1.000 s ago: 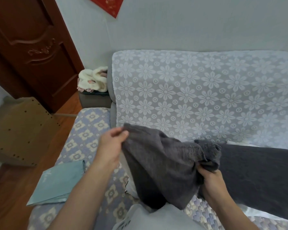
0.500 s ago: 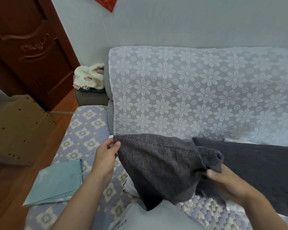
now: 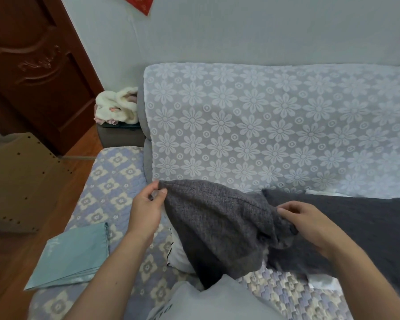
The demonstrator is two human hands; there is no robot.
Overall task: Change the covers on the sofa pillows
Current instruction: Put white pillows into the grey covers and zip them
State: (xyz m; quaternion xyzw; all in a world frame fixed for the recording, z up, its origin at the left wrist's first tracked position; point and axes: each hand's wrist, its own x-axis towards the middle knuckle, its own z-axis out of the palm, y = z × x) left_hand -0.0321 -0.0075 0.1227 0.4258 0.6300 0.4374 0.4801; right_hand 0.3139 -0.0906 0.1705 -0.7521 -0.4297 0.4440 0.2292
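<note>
A dark grey woven pillow cover (image 3: 217,225) hangs slack over the sofa seat in front of me. My left hand (image 3: 146,209) pinches its upper left corner between thumb and fingers. My right hand (image 3: 310,225) grips the bunched right end of the same cover. A white pillow (image 3: 179,255) shows under the cover's lower left edge. To the right lies a darker grey covered pillow (image 3: 356,229) on the seat. Folded teal covers (image 3: 74,257) lie on the seat's left end. A pale grey pillow (image 3: 217,301) sits at the bottom edge.
The sofa back carries a white floral lace throw (image 3: 263,125); the seat has a blue patterned quilt (image 3: 111,181). A fluffy white bundle (image 3: 118,107) rests on the armrest. A brown wooden door (image 3: 37,65) and a perforated wooden board (image 3: 19,181) stand at left over wood floor.
My left hand pulled the cover's corner outward and stretched the cloth flatter. My right hand shifted its grip along the bunched right end, now with fingers on top. The view tilted slightly.
</note>
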